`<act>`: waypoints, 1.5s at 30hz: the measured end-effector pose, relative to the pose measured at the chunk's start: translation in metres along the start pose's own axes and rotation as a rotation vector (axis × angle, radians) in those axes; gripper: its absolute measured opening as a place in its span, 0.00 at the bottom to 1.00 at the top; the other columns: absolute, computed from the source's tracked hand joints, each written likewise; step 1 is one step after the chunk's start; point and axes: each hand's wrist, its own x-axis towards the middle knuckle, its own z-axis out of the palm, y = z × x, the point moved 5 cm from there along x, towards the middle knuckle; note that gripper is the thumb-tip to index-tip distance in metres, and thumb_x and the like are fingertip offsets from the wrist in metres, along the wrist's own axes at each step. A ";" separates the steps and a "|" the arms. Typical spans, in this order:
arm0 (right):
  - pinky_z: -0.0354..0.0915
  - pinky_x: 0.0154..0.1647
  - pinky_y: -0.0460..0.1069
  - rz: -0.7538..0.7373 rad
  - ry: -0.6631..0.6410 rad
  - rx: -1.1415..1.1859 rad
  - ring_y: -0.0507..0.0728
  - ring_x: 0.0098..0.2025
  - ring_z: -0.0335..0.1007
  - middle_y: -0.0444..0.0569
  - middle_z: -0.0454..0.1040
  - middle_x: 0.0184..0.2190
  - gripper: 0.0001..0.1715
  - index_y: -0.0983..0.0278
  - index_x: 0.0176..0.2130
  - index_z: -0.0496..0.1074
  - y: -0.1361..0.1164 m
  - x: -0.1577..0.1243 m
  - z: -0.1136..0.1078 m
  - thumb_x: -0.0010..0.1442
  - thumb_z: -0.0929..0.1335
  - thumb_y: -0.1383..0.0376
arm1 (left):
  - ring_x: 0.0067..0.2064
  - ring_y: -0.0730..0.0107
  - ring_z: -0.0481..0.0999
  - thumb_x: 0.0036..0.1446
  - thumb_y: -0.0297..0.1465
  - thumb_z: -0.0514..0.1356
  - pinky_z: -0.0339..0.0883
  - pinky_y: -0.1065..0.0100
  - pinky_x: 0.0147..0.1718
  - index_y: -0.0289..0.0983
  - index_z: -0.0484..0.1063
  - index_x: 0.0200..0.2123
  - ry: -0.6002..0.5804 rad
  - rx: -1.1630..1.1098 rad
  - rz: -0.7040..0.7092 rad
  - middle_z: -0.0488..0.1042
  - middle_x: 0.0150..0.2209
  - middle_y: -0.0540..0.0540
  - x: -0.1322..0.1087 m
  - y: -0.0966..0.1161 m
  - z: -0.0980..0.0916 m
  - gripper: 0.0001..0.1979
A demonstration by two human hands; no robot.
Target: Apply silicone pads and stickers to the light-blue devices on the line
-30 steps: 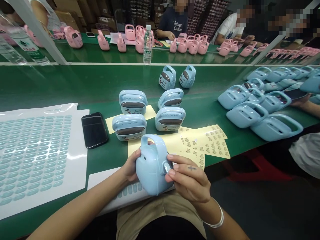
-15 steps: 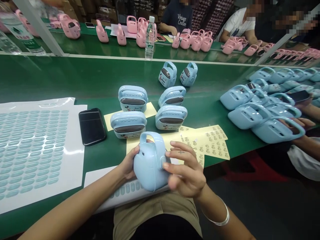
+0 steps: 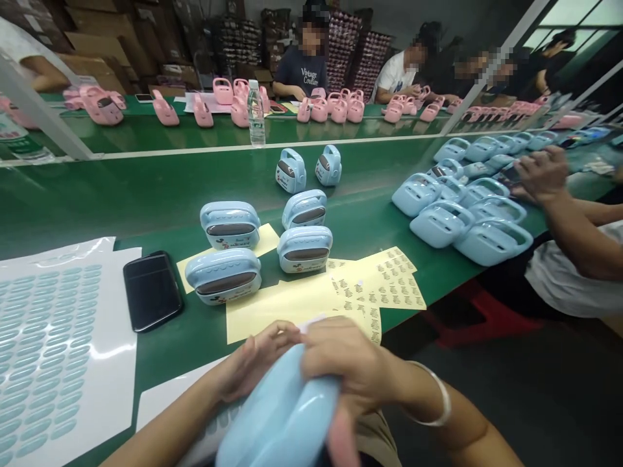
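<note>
Low in front of me, a light blue plastic case with a carrying handle (image 3: 277, 415) is tilted and blurred by motion. My right hand (image 3: 350, 363) is wrapped over its upper right side, thumb along the near face. My left hand (image 3: 263, 353) is at the far left side of the case, fingers stretched toward my right fingertips; its palm side is partly hidden. Beyond the hands stand similar blue cases (image 3: 222, 275) with grey windows and printed cartoon figures. Yellow sticker sheets (image 3: 287, 298) lie under and beside them.
A black phone (image 3: 152, 292) and white sheets of oval pale-blue stickers (image 3: 104, 311) lie left. More blue cases (image 3: 440, 224) crowd the right, near a co-worker's hand (image 3: 545, 172). A water bottle (image 3: 256, 115) stands by the divider; pink cases (image 3: 100, 105) are beyond.
The blue case has come closer and lower and has turned over. My right hand now grips it; my left hand has loosened from its side. My view has tilted up and shifted right.
</note>
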 end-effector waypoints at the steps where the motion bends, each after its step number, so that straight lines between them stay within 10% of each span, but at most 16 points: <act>1: 0.63 0.24 0.43 0.046 0.052 -0.061 0.48 0.22 0.63 0.41 0.67 0.21 0.26 0.61 0.33 0.66 -0.005 -0.001 -0.022 0.55 0.61 0.42 | 0.51 0.57 0.68 0.50 0.51 0.59 0.59 0.60 0.49 0.37 0.70 0.46 0.018 0.001 0.018 0.72 0.46 0.41 0.002 0.002 -0.002 0.28; 7: 0.61 0.27 0.47 0.713 0.193 -0.637 0.54 0.27 0.69 0.46 0.73 0.24 0.28 0.63 0.29 0.72 0.059 -0.006 -0.150 0.57 0.61 0.43 | 0.40 0.64 0.73 0.55 0.40 0.60 0.63 0.63 0.38 0.39 0.69 0.43 0.219 0.059 0.014 0.73 0.42 0.43 0.014 0.006 -0.021 0.15; 14: 0.60 0.35 0.49 1.175 0.005 -0.924 0.62 0.42 0.71 0.56 0.76 0.39 0.23 0.64 0.44 0.71 0.187 -0.007 -0.155 0.62 0.58 0.51 | 0.35 0.68 0.74 0.53 0.39 0.62 0.63 0.67 0.33 0.38 0.69 0.40 0.280 0.094 -0.018 0.74 0.37 0.45 0.012 0.010 -0.021 0.14; 22: 0.57 0.47 0.62 1.109 -0.084 -1.007 0.71 0.50 0.64 0.68 0.71 0.46 0.24 0.73 0.45 0.71 0.207 0.007 -0.167 0.65 0.56 0.59 | 0.33 0.68 0.75 0.53 0.37 0.62 0.63 0.68 0.32 0.37 0.68 0.40 0.278 0.094 -0.036 0.73 0.36 0.44 0.014 0.009 -0.021 0.14; 26: 0.54 0.53 0.55 0.802 -0.231 -0.912 0.63 0.57 0.58 0.57 0.64 0.56 0.24 0.65 0.56 0.62 0.215 0.049 -0.121 0.62 0.62 0.59 | 0.33 0.68 0.75 0.51 0.38 0.63 0.63 0.68 0.32 0.37 0.68 0.39 0.279 0.104 -0.038 0.74 0.35 0.45 0.014 0.008 -0.020 0.15; 30: 0.60 0.45 0.47 0.615 -0.350 -0.797 0.56 0.48 0.66 0.52 0.72 0.47 0.15 0.65 0.47 0.70 0.225 0.082 -0.076 0.60 0.65 0.66 | 0.33 0.69 0.75 0.50 0.38 0.64 0.62 0.69 0.32 0.37 0.68 0.39 0.261 0.138 -0.026 0.74 0.36 0.45 0.012 0.009 -0.018 0.16; 34: 0.60 0.48 0.52 0.577 -0.221 -0.851 0.61 0.50 0.66 0.61 0.71 0.47 0.15 0.73 0.47 0.68 0.207 0.109 -0.084 0.61 0.62 0.71 | 0.34 0.69 0.75 0.52 0.40 0.62 0.62 0.68 0.33 0.37 0.68 0.41 0.229 0.191 -0.011 0.73 0.38 0.44 0.011 0.008 -0.020 0.16; 38: 0.63 0.50 0.55 0.430 -0.014 -0.904 0.61 0.50 0.69 0.58 0.73 0.47 0.20 0.74 0.49 0.68 0.132 0.123 -0.122 0.57 0.66 0.68 | 0.37 0.65 0.74 0.53 0.47 0.59 0.63 0.64 0.36 0.37 0.69 0.44 0.140 0.278 0.066 0.73 0.40 0.41 0.013 0.007 -0.021 0.22; 42: 0.60 0.47 0.50 0.297 -0.054 -0.871 0.54 0.45 0.70 0.34 0.74 0.45 0.26 0.63 0.47 0.70 0.053 0.112 -0.139 0.53 0.63 0.53 | 0.42 0.60 0.73 0.50 0.51 0.58 0.64 0.61 0.40 0.40 0.67 0.51 0.080 0.285 0.140 0.72 0.44 0.39 0.017 0.008 -0.020 0.29; 45: 0.64 0.36 0.41 0.136 -0.300 -0.582 0.46 0.36 0.74 0.33 0.78 0.38 0.19 0.59 0.45 0.73 0.021 0.077 -0.100 0.54 0.66 0.57 | 0.47 0.55 0.72 0.44 0.57 0.58 0.64 0.60 0.42 0.43 0.64 0.55 0.020 0.284 0.190 0.70 0.49 0.38 0.015 0.009 -0.014 0.38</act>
